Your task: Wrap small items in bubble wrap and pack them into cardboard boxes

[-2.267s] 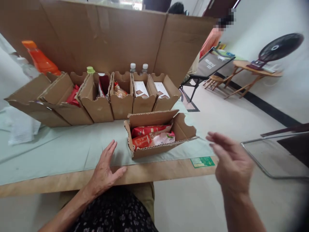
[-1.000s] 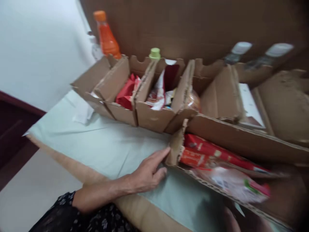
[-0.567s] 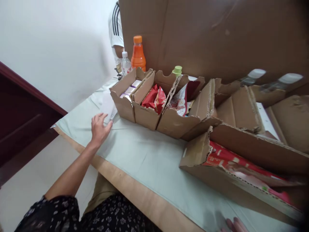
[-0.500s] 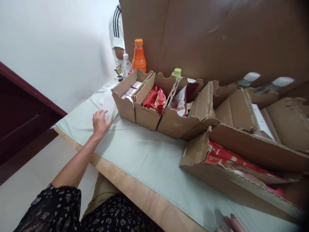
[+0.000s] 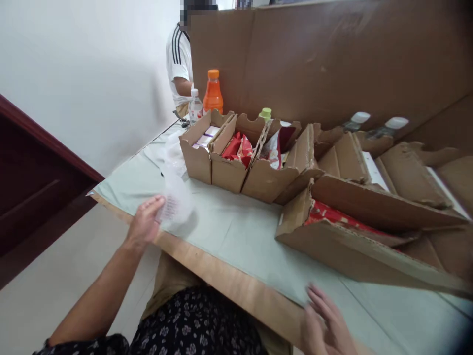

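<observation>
My left hand (image 5: 146, 219) is closed on the edge of a thin, whitish, see-through plastic bag (image 5: 176, 199) with printed text on it. The bag hangs over the pale green cloth near the table's front edge, and its far end trails back beside the leftmost box. At the lower right, my right hand (image 5: 327, 320) hovers by the front edge with its fingers apart and nothing in them; it is a little blurred. Nearest to it is a long cardboard box (image 5: 354, 246) holding red packets (image 5: 343, 217).
A row of cardboard boxes (image 5: 227, 172) holds small white boxes and red packets (image 5: 238, 148). Behind stand an orange bottle (image 5: 213, 96), a clear bottle (image 5: 195, 106) and a tall cardboard panel (image 5: 314, 64). A person in a white shirt (image 5: 179, 61) is beyond the panel.
My left hand has drawn the plastic bag off the table, toward me. My right hand has come further into view at the lower right. The view has shifted slightly.
</observation>
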Demonstrator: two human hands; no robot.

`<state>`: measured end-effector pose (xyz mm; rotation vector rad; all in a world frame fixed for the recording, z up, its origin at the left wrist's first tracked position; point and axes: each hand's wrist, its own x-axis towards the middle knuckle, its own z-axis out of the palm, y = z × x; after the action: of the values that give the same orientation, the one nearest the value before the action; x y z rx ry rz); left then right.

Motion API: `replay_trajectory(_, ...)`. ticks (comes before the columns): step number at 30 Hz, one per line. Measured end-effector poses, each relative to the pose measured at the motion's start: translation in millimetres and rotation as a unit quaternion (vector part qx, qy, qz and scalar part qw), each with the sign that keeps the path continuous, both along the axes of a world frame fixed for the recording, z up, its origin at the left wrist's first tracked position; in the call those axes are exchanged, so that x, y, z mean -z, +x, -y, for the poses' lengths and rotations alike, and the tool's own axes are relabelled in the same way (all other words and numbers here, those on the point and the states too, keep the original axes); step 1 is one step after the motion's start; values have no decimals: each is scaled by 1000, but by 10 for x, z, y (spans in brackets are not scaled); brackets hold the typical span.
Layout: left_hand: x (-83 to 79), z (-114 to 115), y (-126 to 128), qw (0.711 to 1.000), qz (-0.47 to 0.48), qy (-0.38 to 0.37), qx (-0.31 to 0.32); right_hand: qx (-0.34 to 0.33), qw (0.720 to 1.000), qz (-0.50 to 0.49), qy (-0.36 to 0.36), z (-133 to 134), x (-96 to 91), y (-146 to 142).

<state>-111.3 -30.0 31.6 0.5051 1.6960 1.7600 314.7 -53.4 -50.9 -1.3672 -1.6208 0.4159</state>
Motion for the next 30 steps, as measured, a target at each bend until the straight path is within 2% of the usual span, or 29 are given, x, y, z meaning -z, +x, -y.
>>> replay_trajectory(3, 156, 260, 670, 990, 94, -24, 103, -130, 991, -13, 15, 100, -219, -618)
replay_trajectory(6, 283, 468, 1213, 963, 166, -53, 206, -250, 968, 27, 9, 174, -291, -1071)
replay_trajectory(8, 314, 595, 1420, 943, 196, -66, 262, -269, 963, 29, -3, 242, -272, -1209)
replay_trajectory(10, 304, 708, 1487, 929, 208, -71, 299, -246, 969, -7, -40, 331, -258, -1214)
replay_trajectory(12, 269, 802, 1434, 925, 205, -71, 312, -209, 969, -76, -106, 415, -283, -1107)
replay_trajectory(15, 206, 899, 1193, 933, 175, -66, 307, -126, 958, -185, -178, 498, -390, -799)
replay_trajectory(18, 160, 941, 881, 943, 123, -70, 301, -46, 958, -224, -173, 550, -499, -435)
replay_trajectory(21, 121, 938, 634, 946, 66, -91, 303, -12, 960, -225, -165, 567, -531, -190)
replay_trajectory(25, 42, 831, 454, 950, -6, -110, 293, -25, 956, -226, -188, 410, -476, -185)
replay_trajectory(30, -77, 636, 179, 958, -74, -121, 251, -113, 946, -227, -203, -41, -435, -514)
